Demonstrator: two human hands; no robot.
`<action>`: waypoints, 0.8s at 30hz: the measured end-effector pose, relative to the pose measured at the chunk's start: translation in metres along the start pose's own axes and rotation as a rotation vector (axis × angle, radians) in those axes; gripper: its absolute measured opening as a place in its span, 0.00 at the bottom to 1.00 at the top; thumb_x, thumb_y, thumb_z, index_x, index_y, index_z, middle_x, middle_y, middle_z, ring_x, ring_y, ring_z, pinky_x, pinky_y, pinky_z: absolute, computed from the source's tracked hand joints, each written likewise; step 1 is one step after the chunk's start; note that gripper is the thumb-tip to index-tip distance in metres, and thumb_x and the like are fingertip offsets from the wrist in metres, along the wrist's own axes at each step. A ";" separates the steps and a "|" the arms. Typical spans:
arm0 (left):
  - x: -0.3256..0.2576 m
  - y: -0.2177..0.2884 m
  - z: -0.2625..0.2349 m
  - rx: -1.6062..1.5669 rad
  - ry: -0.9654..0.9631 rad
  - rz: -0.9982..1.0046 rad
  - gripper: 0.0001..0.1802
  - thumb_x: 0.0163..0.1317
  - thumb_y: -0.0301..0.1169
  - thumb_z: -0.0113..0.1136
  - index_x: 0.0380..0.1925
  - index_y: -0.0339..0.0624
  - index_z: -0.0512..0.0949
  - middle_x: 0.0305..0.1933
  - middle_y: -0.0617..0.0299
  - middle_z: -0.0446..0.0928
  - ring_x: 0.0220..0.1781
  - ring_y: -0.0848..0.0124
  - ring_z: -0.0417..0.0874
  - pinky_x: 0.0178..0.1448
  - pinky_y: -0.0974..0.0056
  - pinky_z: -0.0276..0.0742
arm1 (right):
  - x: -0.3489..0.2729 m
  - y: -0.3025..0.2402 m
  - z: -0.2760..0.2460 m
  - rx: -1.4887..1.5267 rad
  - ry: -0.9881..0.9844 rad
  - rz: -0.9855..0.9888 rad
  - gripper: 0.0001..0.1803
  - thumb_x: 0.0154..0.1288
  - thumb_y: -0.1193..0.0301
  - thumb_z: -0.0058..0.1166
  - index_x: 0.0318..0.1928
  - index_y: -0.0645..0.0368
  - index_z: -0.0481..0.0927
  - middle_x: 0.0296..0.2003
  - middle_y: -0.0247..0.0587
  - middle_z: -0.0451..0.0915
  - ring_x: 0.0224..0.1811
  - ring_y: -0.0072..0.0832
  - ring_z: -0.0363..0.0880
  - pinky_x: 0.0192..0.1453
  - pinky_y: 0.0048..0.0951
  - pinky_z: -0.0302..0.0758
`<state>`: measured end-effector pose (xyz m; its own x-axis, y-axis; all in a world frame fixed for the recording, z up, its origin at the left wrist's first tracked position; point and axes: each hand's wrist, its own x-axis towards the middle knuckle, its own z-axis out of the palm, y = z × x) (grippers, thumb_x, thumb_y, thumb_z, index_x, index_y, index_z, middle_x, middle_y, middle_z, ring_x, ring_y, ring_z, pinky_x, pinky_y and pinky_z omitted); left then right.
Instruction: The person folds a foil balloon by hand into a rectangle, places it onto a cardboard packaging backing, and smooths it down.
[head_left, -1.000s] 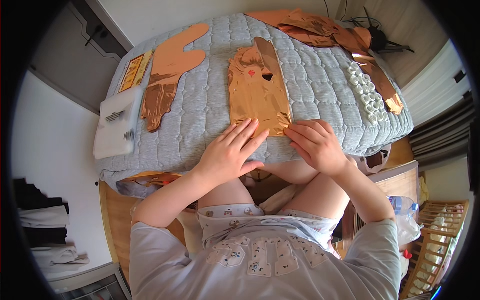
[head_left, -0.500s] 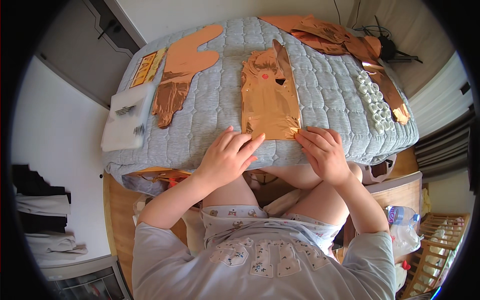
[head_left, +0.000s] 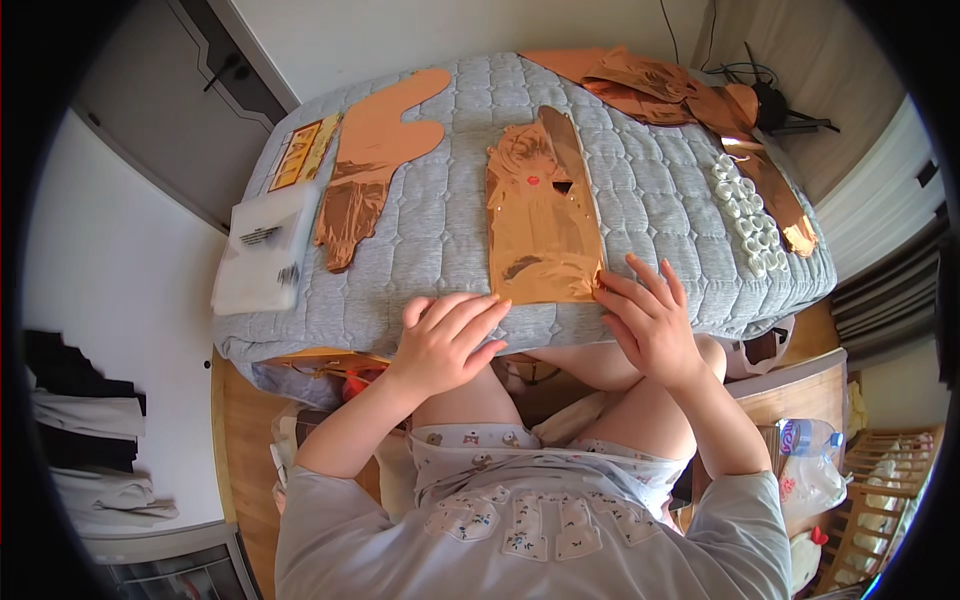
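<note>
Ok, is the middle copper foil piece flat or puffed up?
Flat: the copper foil piece lies low on the grey quilt, creased, with no rounded bulge showing.

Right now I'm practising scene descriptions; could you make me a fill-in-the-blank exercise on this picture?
The left hand is at the near ____ corner of the copper-coloured foil.
The lip-shaped mark on the foil is ____.
The small white rolls lie toward the ____ side of the quilted bed cover.

Missing words: left; red; right.
</note>
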<state>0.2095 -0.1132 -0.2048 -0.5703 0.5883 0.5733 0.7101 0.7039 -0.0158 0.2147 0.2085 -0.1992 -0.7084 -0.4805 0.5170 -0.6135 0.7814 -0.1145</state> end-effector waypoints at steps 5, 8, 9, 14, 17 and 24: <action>0.016 0.015 -0.005 -0.126 -0.015 -0.164 0.34 0.57 0.48 0.73 0.63 0.53 0.78 0.49 0.70 0.80 0.52 0.71 0.78 0.59 0.58 0.60 | 0.009 0.003 0.000 0.143 0.013 0.015 0.28 0.53 0.69 0.73 0.57 0.52 0.82 0.58 0.37 0.80 0.67 0.42 0.74 0.74 0.51 0.62; 0.028 0.007 -0.005 -0.152 -0.103 -0.223 0.46 0.51 0.53 0.77 0.69 0.51 0.72 0.53 0.62 0.75 0.55 0.62 0.75 0.61 0.54 0.61 | 0.024 0.000 -0.008 0.207 -0.022 0.061 0.36 0.47 0.67 0.76 0.60 0.51 0.79 0.57 0.38 0.77 0.65 0.41 0.73 0.71 0.50 0.65; 0.031 0.004 -0.006 -0.144 -0.111 -0.223 0.50 0.48 0.55 0.78 0.71 0.52 0.70 0.56 0.59 0.72 0.58 0.59 0.73 0.62 0.52 0.62 | 0.029 -0.001 -0.011 0.219 -0.042 0.082 0.40 0.46 0.65 0.77 0.63 0.49 0.77 0.57 0.38 0.75 0.64 0.41 0.73 0.70 0.49 0.66; 0.045 -0.011 -0.007 -0.132 -0.241 -0.223 0.66 0.40 0.64 0.79 0.78 0.53 0.59 0.74 0.46 0.61 0.75 0.46 0.62 0.76 0.40 0.57 | 0.048 0.007 -0.015 0.154 -0.146 0.099 0.58 0.40 0.58 0.81 0.73 0.50 0.64 0.66 0.45 0.70 0.71 0.46 0.67 0.75 0.50 0.62; 0.049 -0.017 -0.002 -0.144 -0.263 -0.173 0.67 0.40 0.65 0.78 0.78 0.51 0.58 0.77 0.44 0.60 0.81 0.46 0.57 0.80 0.37 0.53 | 0.050 0.015 -0.013 0.135 -0.211 0.092 0.63 0.38 0.53 0.82 0.76 0.50 0.61 0.70 0.47 0.68 0.75 0.47 0.63 0.78 0.52 0.59; 0.049 -0.015 -0.001 -0.146 -0.316 -0.139 0.67 0.41 0.64 0.78 0.78 0.48 0.58 0.72 0.45 0.67 0.78 0.49 0.63 0.81 0.36 0.53 | 0.043 0.015 -0.011 0.154 -0.245 0.045 0.53 0.49 0.51 0.74 0.74 0.55 0.66 0.69 0.50 0.71 0.77 0.49 0.62 0.81 0.53 0.55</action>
<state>0.1713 -0.0960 -0.1758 -0.7482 0.6014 0.2801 0.6558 0.7345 0.1746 0.1786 0.2040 -0.1696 -0.7881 -0.5430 0.2899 -0.6117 0.7437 -0.2699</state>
